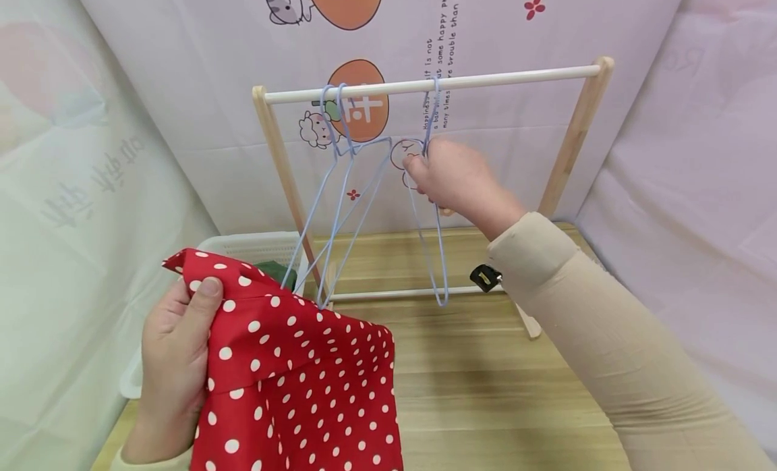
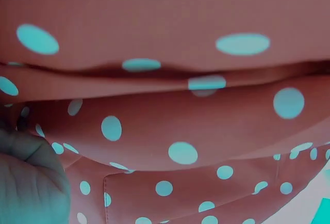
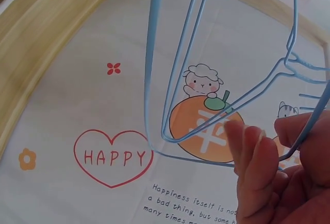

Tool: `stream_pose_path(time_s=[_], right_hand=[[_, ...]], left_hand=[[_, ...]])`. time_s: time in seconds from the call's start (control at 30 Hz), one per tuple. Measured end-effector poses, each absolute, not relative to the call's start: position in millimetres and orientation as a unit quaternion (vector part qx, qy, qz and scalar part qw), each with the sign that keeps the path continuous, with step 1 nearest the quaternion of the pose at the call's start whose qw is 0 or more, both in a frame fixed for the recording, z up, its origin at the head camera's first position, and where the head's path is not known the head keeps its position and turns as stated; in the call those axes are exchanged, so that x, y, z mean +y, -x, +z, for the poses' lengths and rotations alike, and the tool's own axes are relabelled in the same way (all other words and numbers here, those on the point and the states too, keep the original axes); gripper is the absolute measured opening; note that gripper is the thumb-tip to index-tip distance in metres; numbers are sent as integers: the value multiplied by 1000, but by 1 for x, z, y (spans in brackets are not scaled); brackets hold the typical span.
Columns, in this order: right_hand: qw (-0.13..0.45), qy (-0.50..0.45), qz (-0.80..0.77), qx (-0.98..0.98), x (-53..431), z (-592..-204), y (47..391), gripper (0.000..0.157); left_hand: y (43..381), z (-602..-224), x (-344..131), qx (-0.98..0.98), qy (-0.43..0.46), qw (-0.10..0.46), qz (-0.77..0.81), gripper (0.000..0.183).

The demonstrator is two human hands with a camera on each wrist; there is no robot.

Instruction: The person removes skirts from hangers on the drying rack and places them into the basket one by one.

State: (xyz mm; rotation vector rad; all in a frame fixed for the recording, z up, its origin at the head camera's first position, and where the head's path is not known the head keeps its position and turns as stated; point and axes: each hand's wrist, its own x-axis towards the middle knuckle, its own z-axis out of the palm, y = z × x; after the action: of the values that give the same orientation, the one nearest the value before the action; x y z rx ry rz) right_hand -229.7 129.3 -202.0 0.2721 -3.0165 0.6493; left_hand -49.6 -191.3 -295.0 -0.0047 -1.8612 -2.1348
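My left hand (image 1: pixel 176 343) grips the top edge of a red garment with white polka dots (image 1: pixel 303 383), thumb lying on its front. The cloth hangs in folds to the right and fills most of the left wrist view, where a stitched seam shows. My right hand (image 1: pixel 458 177) pinches a light blue wire hanger (image 1: pixel 444 255) just below its hook, which is still over the rack's white rod (image 1: pixel 516 77). In the right wrist view this hanger's wire runs between thumb and fingers. Two more blue hangers (image 1: pixel 336 231) hang at the rod's left.
The rack's wooden legs (image 1: pixel 577 133) stand on a wood-grain table (image 1: pixel 461 390). Behind the garment at left is a white basket (image 1: pixel 243 241) with dark green cloth (image 1: pixel 280 272) inside. A small black object (image 1: pixel 484 278) shows beside the right sleeve. Printed white sheets enclose the sides and back.
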Motion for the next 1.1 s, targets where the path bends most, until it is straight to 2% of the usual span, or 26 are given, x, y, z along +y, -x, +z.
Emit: stream_pose_path(time_s=[0.57,0.93,1.1], right_hand=[[115,-54,192,-973,134,-197,205,53],[125,-46,165,-977,137,-195,197,55],[135,-50,154,-978,135,-197,195,56]], left_hand=[[32,-263,-197,-700,104,116,-697,20],[29,-242,-199,-716,129,120,-675,14],[29,-237,-204,-742,142,119,-645,23]])
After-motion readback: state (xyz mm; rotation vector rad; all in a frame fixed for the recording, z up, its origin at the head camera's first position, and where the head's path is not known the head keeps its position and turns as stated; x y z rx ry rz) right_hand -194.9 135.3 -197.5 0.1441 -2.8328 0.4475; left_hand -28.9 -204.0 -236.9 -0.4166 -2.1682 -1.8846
